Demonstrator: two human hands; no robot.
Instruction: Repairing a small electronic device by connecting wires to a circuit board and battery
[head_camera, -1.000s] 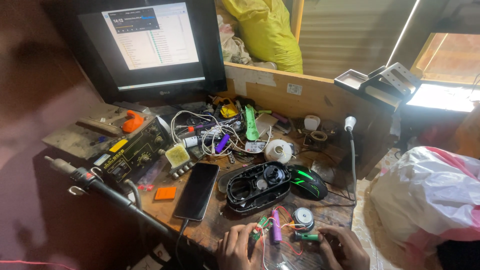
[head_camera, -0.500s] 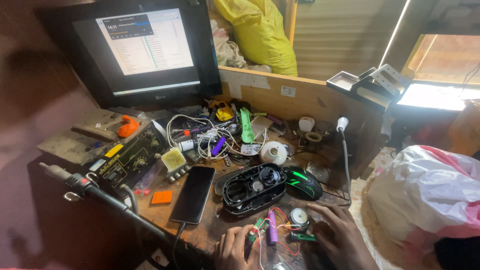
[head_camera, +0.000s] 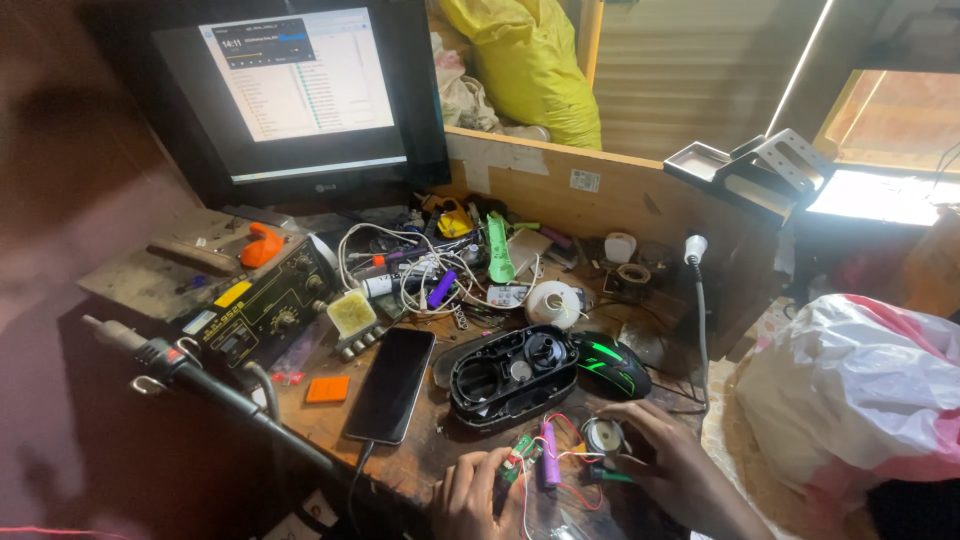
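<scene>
You sit at a messy brown wooden table (head_camera: 300, 415) in a dim room. Your left hand (head_camera: 478, 495) pinches a small green circuit board (head_camera: 519, 455), just in front of the open black plastic shell (head_camera: 512, 375). Your right hand (head_camera: 665, 455) curls its fingers round a little round silver speaker (head_camera: 603, 436), right of the board. Behind the shell glows a big black screen (head_camera: 300, 90). Left of the shell lies a dark flat phone (head_camera: 390, 384).

Two bare hands show at the bottom edge. The left hand (head_camera: 478, 492) has no glove, ring or watch that can be seen; its wrist runs out of view. The right hand (head_camera: 668, 462) is likewise ungloved, and the forearm behind it is bare, with no sleeve or band in view. Fingernails look short and plain.
</scene>
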